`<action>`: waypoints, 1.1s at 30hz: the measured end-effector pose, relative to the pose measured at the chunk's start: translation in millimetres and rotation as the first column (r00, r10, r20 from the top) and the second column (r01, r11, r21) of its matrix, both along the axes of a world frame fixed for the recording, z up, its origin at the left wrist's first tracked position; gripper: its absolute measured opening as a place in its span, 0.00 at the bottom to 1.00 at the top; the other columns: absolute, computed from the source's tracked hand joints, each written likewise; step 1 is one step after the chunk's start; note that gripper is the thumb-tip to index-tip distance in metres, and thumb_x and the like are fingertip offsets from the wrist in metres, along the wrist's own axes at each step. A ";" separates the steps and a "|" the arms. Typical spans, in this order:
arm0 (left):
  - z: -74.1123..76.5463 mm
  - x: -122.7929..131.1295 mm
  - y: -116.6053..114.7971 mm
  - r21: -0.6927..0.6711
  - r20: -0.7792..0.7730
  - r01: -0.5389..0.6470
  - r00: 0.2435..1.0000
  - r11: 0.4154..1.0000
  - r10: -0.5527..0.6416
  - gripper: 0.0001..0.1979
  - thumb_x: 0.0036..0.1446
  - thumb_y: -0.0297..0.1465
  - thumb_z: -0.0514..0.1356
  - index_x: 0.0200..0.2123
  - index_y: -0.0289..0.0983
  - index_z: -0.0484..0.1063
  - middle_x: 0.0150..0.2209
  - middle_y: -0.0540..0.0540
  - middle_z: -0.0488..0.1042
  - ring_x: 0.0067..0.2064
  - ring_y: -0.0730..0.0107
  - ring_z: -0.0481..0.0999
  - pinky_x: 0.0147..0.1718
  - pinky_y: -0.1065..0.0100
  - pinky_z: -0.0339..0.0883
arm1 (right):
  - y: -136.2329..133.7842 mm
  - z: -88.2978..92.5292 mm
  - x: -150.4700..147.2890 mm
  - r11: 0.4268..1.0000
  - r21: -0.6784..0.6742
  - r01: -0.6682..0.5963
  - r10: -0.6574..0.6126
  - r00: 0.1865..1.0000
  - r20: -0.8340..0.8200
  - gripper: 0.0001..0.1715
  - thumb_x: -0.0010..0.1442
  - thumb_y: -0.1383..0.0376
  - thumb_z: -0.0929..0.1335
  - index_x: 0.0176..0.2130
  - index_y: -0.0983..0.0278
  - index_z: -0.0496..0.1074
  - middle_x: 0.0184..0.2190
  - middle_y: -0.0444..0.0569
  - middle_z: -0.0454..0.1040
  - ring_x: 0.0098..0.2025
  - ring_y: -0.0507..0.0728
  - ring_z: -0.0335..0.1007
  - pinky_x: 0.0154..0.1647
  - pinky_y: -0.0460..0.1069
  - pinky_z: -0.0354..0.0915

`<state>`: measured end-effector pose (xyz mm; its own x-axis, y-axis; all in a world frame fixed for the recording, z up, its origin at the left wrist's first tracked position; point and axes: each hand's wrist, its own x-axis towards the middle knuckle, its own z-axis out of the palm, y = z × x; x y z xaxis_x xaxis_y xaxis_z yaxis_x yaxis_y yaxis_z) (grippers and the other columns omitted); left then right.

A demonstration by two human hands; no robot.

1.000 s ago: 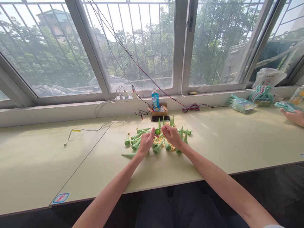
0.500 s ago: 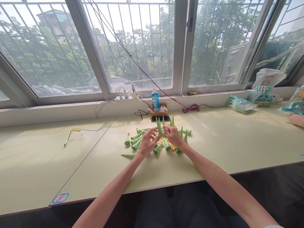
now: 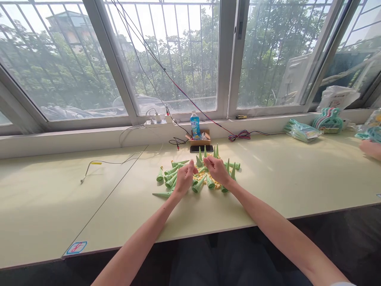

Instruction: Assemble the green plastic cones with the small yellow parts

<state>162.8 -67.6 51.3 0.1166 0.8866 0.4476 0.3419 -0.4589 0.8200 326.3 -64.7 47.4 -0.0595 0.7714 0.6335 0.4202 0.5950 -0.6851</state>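
A pile of green plastic spikes (image 3: 171, 181), hollow and cone-shaped, lies on the table under and around my hands. Several stand upright with points up, such as the spike (image 3: 228, 165) beside my right wrist. Small yellow parts (image 3: 216, 185) are heaped among them. My left hand (image 3: 185, 176) is closed at the left of the heap, thumb uppermost; what its fingers hold is hidden. My right hand (image 3: 216, 169) pinches at the heap's middle, on something too small to make out. Between the two hands shows a green spike (image 3: 199, 162), apart from the left fingertips.
Behind the pile lies a dark phone (image 3: 201, 149), with a small cardboard box (image 3: 200, 142) and a blue bottle (image 3: 195, 126) beyond. Cables (image 3: 239, 135) run along the sill. Bagged hangers (image 3: 303, 131) and another person's hand (image 3: 370, 150) are at right.
My left hand has come away from the upright spike it held and its fingers have closed. That spike now sits lower between the hands. My right hand has hardly moved.
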 end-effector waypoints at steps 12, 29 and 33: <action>5.1 -3.5 -3.8 -0.045 -0.098 0.034 0.994 0.998 -0.038 0.31 0.62 0.53 0.49 0.24 0.35 0.78 0.25 0.46 0.77 0.26 0.69 0.71 0.29 0.67 0.64 | 2.0 -3.8 0.4 1.000 -0.012 -0.016 0.016 0.999 0.046 0.23 0.69 0.53 0.58 0.25 0.62 0.55 0.19 0.40 0.56 0.22 0.49 0.48 0.25 0.47 0.49; -9.1 -2.6 5.5 0.144 -0.062 0.084 0.995 0.986 -0.076 0.18 0.56 0.44 0.62 0.45 0.39 0.72 0.39 0.45 0.75 0.33 0.70 0.74 0.30 0.68 0.72 | 2.3 -1.5 -1.1 0.999 -0.041 0.015 -0.016 1.000 -0.018 0.26 0.69 0.51 0.56 0.24 0.61 0.56 0.20 0.42 0.59 0.22 0.51 0.52 0.25 0.48 0.50; -5.0 -0.4 3.3 0.127 -0.069 0.072 0.996 0.989 -0.064 0.18 0.61 0.47 0.56 0.38 0.38 0.74 0.37 0.45 0.76 0.35 0.68 0.75 0.32 0.67 0.71 | 1.2 -0.3 -1.3 0.999 -0.016 0.046 -0.047 0.997 -0.059 0.26 0.69 0.51 0.57 0.24 0.61 0.55 0.19 0.41 0.56 0.22 0.51 0.50 0.25 0.48 0.50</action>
<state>162.4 -64.3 46.3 0.2073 0.8109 0.5472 0.3564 -0.5835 0.7297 325.0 -63.5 47.1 0.0142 0.7816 0.6237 0.4055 0.5656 -0.7181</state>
